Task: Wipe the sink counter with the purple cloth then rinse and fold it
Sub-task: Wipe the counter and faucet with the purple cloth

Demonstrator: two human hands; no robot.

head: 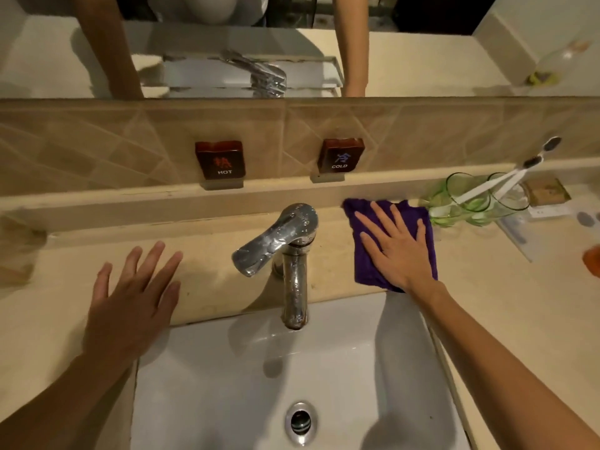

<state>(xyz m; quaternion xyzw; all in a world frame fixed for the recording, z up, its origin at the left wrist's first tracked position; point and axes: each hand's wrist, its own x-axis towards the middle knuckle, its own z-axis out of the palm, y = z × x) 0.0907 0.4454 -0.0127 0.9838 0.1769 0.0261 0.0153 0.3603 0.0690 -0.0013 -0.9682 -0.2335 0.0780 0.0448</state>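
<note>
The purple cloth [365, 254] lies flat on the beige counter [487, 303], just right of the chrome tap [285, 251] and behind the white sink [227, 368]. My right hand [397, 246] presses flat on the cloth with its fingers spread. Left of the tap, my left hand [136, 297] hovers over the counter with fingers apart, holding nothing. The cloth's middle is hidden under my right palm.
Two green glass cups [467, 199] with white toothbrushes [506, 180] stand right beside the cloth. HOT [220, 164] and COLD [341, 155] signs sit on the ledge behind. An orange object [592, 261] and small items lie at the far right. A mirror runs above.
</note>
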